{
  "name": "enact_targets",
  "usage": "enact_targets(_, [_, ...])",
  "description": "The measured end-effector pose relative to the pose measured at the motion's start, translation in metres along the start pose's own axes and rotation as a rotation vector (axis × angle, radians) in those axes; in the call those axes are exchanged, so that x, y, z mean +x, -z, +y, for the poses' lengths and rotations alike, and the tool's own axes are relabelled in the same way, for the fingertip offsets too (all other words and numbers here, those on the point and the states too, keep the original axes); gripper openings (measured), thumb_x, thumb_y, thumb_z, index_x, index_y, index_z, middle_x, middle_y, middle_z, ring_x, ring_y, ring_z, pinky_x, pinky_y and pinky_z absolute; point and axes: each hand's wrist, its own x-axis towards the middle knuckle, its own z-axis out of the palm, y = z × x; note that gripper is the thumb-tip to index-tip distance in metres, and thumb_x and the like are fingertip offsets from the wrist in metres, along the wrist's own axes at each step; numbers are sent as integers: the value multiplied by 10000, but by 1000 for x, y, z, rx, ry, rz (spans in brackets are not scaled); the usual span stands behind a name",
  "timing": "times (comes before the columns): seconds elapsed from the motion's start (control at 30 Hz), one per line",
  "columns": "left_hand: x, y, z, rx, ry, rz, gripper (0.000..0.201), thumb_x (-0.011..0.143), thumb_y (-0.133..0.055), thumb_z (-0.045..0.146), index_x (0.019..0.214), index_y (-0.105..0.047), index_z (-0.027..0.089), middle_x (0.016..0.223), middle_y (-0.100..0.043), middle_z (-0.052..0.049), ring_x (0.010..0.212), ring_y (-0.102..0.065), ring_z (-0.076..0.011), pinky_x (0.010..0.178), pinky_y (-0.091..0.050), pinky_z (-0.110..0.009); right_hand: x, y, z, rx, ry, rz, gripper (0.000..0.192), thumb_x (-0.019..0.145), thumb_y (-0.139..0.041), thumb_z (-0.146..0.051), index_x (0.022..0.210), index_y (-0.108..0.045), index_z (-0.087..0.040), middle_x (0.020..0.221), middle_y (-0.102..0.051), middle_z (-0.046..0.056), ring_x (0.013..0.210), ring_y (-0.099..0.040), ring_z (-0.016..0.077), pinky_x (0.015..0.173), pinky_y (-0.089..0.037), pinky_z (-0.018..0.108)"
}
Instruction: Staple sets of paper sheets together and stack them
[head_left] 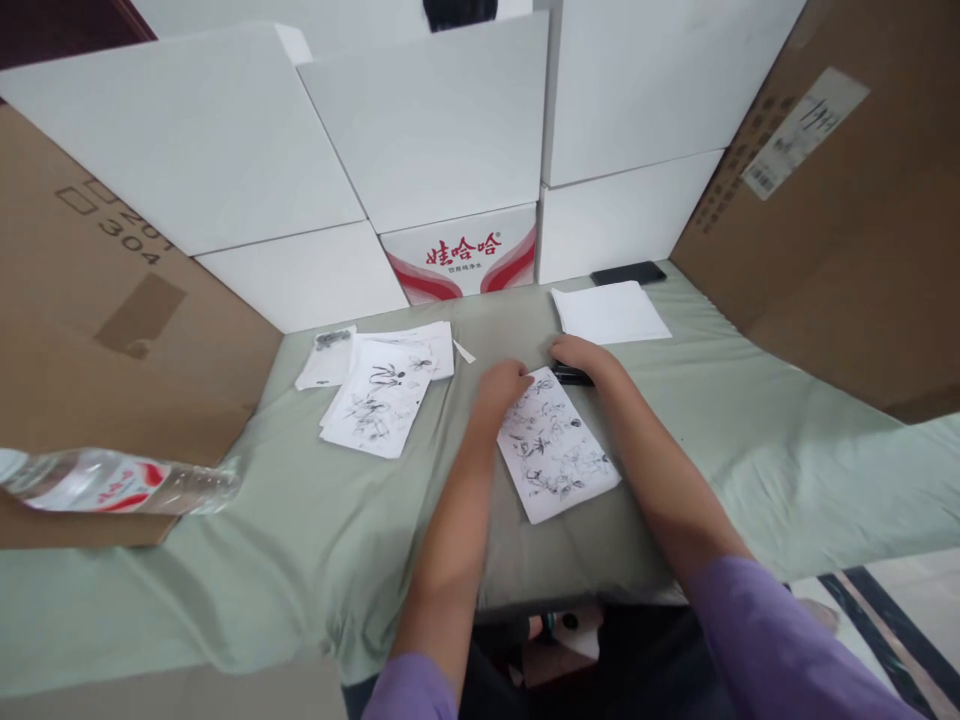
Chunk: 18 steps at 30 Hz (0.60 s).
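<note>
A white sheet with black ink drawings (pixel 559 448) lies on the pale green cloth (pixel 315 530) between my forearms. My left hand (pixel 501 388) rests with curled fingers on the sheet's upper left corner. At the sheet's far edge, my right hand (pixel 581 357) sits over a small dark object (pixel 574 377), fingers bent around it; whether it grips the object is unclear. Both sleeves are purple.
A pile of drawn sheets (pixel 379 395) lies to the left, a blank paper stack (pixel 611 312) and a dark phone (pixel 628 273) at the back right. White boxes (pixel 442 130) and brown cartons (pixel 847 200) wall the surface. A plastic bottle (pixel 112 482) lies at the left.
</note>
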Motion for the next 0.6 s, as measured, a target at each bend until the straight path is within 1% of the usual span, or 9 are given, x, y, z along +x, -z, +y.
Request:
enact_targets(0.1, [0, 14, -11, -47, -5, 26, 133, 867, -596, 285, 849, -690, 192, 952, -730, -83, 901, -655, -230, 765, -450, -319, -4, 9, 5, 91, 47, -36, 262, 930, -479, -238, 905, -709, -115, 1094, -728, 158, 969, -647, 224, 830, -465, 274])
enact_targets(0.2, [-6, 40, -29, -135, -29, 83, 147, 887, -587, 299, 809, -650, 192, 865, -697, -60, 803, -622, -199, 711, -427, -300, -13, 22, 14, 328, 126, -51, 248, 935, -518, -313, 921, -690, -134, 1021, -736, 111, 883, -636, 193, 762, -466, 260])
enact_targets(0.27, [-15, 60, -44, -264, -66, 141, 191, 905, -575, 352, 801, -621, 200, 760, -647, -23, 691, -572, -167, 646, -406, -279, -21, 31, 18, 471, 155, -70, 260, 932, -542, -348, 933, -695, -138, 1022, -742, 102, 890, -641, 188, 753, -467, 257])
enact_targets(0.33, [-25, 78, -58, -427, -103, 264, 207, 913, -569, 400, 833, -595, 211, 666, -574, 18, 584, -493, -136, 569, -364, -254, -28, 37, 20, 575, 171, -95, 303, 936, -557, -400, 959, -717, -143, 1075, -747, 107, 956, -654, 200, 794, -473, 267])
enact_targets(0.43, [-38, 97, -71, -612, -169, 526, 239, 907, -592, 450, 858, -557, 219, 559, -406, 66, 491, -364, -107, 486, -265, -227, -35, 38, 18, 720, 214, -193, 389, 928, -578, -506, 1023, -747, -169, 1135, -750, 100, 1050, -670, 219, 906, -478, 304])
enact_targets(0.5, [-42, 102, -72, -673, -226, 705, 282, 903, -609, 481, 837, -531, 219, 548, -320, 80, 483, -307, -95, 476, -232, -222, -37, 33, 15, 848, 309, -283, 429, 878, -642, -556, 1061, -751, -184, 1150, -751, 93, 1085, -675, 229, 981, -471, 334])
enact_targets(0.57, [-43, 104, -68, -696, -283, 852, 334, 902, -614, 522, 820, -508, 217, 564, -288, 82, 496, -280, -88, 482, -227, -220, -36, 26, 13, 988, 435, -361, 483, 817, -716, -567, 1100, -741, -176, 1167, -746, 108, 1104, -678, 246, 1031, -465, 372])
enact_targets(0.6, [-42, 103, -66, -701, -305, 909, 360, 903, -609, 548, 819, -499, 216, 574, -282, 82, 505, -274, -86, 487, -229, -220, -35, 23, 12, 1057, 482, -379, 517, 798, -741, -563, 1129, -730, -166, 1194, -735, 125, 1115, -676, 258, 1043, -465, 395])
